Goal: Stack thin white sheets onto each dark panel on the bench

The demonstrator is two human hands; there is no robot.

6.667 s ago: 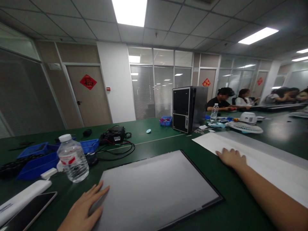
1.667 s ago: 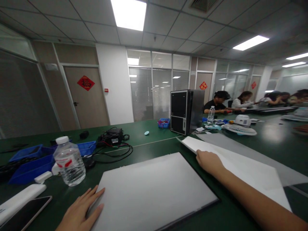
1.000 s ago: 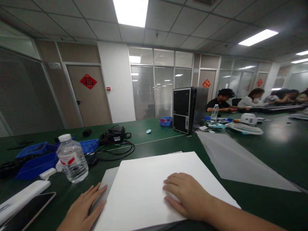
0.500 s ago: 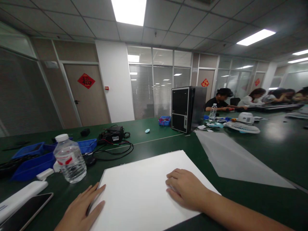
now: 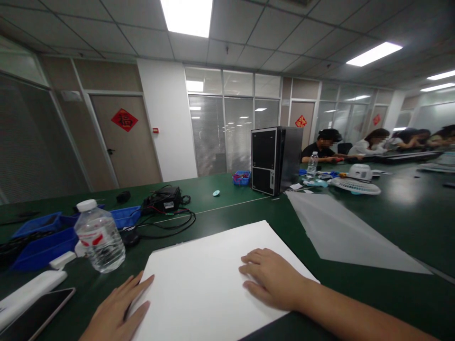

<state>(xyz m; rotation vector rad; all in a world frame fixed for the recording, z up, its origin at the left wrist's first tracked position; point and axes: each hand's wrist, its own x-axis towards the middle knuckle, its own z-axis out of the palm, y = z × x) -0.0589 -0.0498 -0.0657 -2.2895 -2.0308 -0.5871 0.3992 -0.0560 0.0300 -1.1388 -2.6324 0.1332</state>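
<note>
A white sheet of paper (image 5: 199, 284) lies flat in front of me, with a thin dark edge showing along its far side. At its left edge rests my left hand (image 5: 117, 305), thumb and fingers apart, the fingertips on the paper. My right hand (image 5: 272, 279) lies palm down on the right part of the sheet, fingers stretched out and slightly bent. Neither hand appears to grip anything; the right palm's underside is hidden.
Left of the sheet are a water bottle (image 5: 99, 241), a phone (image 5: 39, 315), blue trays (image 5: 46, 248) and a black adapter with cables (image 5: 165, 201). Beyond stands a computer tower (image 5: 265, 161). A translucent sheet (image 5: 341, 237) lies to the right. Several people sit at the far right.
The whole view has shifted slightly, with things appearing a little farther left. Both hands keep nearly the same places on the paper.
</note>
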